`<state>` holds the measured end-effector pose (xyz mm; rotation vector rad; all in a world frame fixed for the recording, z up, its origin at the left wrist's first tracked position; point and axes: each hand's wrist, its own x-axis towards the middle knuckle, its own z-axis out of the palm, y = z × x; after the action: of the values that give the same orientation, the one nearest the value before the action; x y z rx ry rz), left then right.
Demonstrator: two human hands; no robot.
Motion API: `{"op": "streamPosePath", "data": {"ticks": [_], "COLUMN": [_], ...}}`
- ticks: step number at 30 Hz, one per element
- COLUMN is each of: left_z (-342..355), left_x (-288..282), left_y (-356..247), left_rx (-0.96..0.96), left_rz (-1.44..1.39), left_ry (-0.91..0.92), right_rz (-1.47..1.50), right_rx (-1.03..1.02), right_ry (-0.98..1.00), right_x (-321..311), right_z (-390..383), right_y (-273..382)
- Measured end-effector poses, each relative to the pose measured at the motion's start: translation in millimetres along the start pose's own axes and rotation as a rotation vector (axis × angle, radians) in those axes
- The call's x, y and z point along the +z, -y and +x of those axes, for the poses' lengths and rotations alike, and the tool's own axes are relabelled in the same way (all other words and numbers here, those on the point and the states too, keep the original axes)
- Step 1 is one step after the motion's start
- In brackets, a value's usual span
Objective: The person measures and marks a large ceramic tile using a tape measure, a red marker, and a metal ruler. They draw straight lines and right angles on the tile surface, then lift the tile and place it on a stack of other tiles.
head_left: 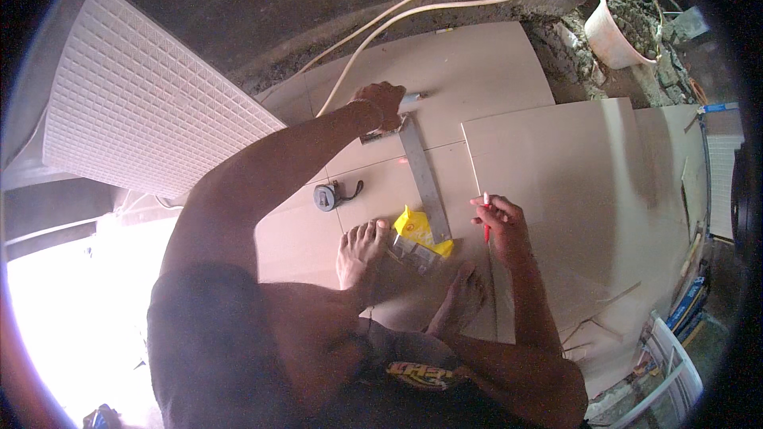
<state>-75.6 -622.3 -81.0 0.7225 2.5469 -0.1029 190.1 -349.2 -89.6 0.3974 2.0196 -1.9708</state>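
My right hand (501, 216) is closed around a red pen (487, 228), above the tile just right of the steel square. My left hand (381, 105), arm stretched forward, is curled at the far end of the steel square (424, 171); what its fingers grip is hidden. Close beside those fingers is a small pale, bluish-tipped cylinder (414, 97). The square's long blade lies across the beige tiles (369, 183) and runs back toward my feet. Its near end reaches a yellow packet (421, 229), with a clear plastic pack (415, 254) beside it.
A grey tape measure (325, 197) with a black strap lies left of the square. My bare feet (362, 253) stand on the tiles. A large tile (151, 103), ribbed back showing, leans at left. Pale hoses (445, 5) cross behind; a bucket (616, 36) stands on rubble far right.
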Motion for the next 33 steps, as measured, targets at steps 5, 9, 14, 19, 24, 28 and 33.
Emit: {"op": "streamPosePath", "data": {"ticks": [5, 9, 14, 19, 24, 28, 33], "left_z": [4.7, -19.6, -25.2, -24.5, -32.0, -56.7, -82.1], "left_x": [-9.9, 15.6, 50.1, 75.1, 51.9, 19.0, -21.4], "left_y": [-32.6, -41.3, -44.7, -43.3, -26.5, -51.7, -97.3], "left_rx": [0.258, 0.287, 0.134, 0.168, 0.316, 0.265, 0.433], "left_rz": [0.218, 0.241, 0.018, 0.008, 0.0, -0.667, -0.979], "left_ry": [0.414, 0.47, 0.206, 0.131, 0.372, 0.427, 0.317], "right_rz": [0.068, -0.064, 0.032, -0.076, 0.03, 0.038, 0.111], "right_rx": [0.027, 0.096, 0.217, 0.075, -0.009, -0.011, -0.17], "right_ry": [-0.095, -0.083, -0.089, -0.118, -0.244, -0.438, -0.549], "right_x": [-16.2, -31.1, -41.6, -40.5, -39.8, -42.4, -36.4], "right_z": [-12.9, -27.5, -40.8, -28.7, -24.9, -36.9, -44.3], "right_y": [12.1, 2.8, -12.4, -7.6, 20.1, 53.0, 91.1]}}
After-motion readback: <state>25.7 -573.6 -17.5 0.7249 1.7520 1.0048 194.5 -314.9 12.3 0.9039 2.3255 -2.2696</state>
